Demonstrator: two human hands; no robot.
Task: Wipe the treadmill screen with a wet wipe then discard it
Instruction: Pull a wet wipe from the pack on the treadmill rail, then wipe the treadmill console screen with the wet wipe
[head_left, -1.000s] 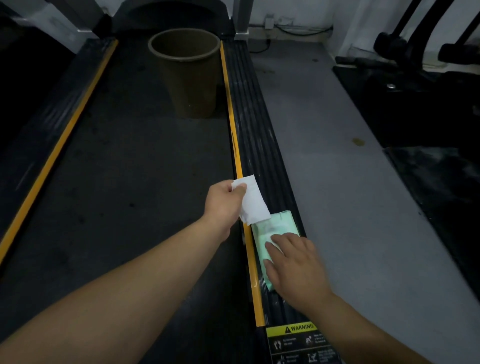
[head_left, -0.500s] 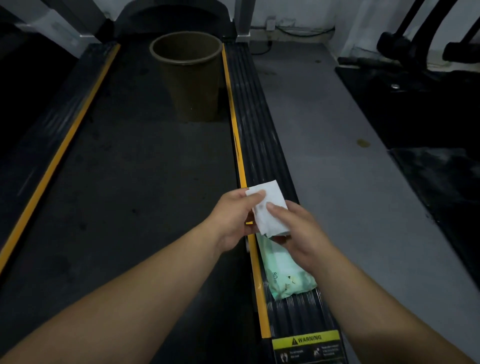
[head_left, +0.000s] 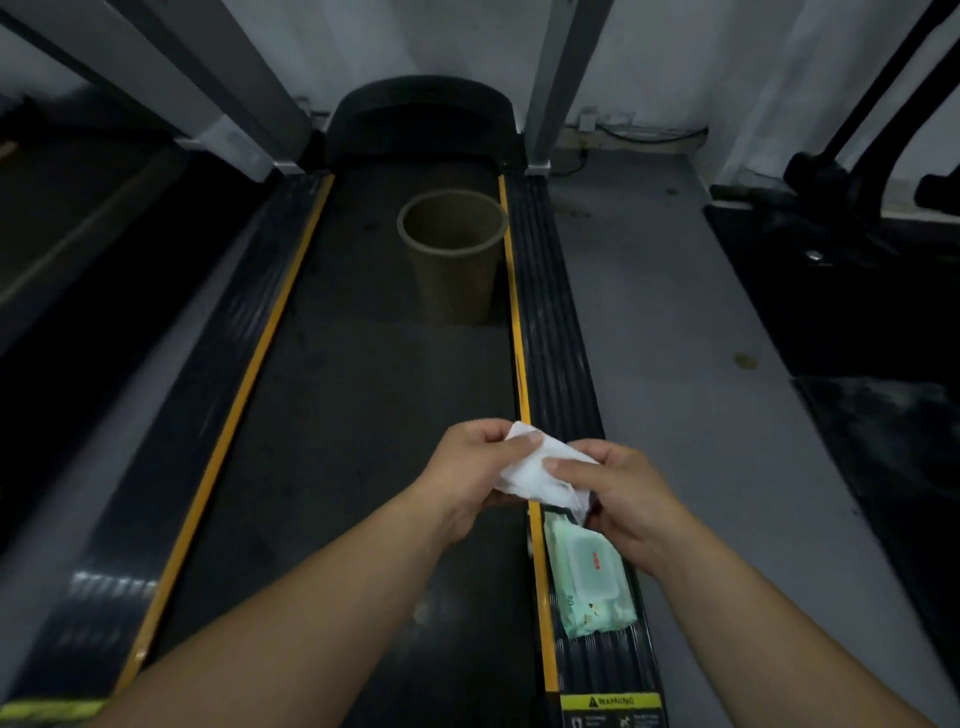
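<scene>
Floor (head_left: 675, 332): grey and smooth to my right, with a small dark spot (head_left: 745, 360) on it.
Wall (head_left: 649, 57): pale, straight ahead of me.
Cable (head_left: 649, 136): runs along the foot of the wall.
Posts (head_left: 561, 78): two grey uprights rise in front of me.
Right side: a black machine (head_left: 852, 171) stands on a dark mat (head_left: 857, 291).
Light: dim around me.

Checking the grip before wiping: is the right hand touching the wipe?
Touching. The head view shows the right hand with its thumb pressed on the white wipe, which the left hand also pinches.
</scene>
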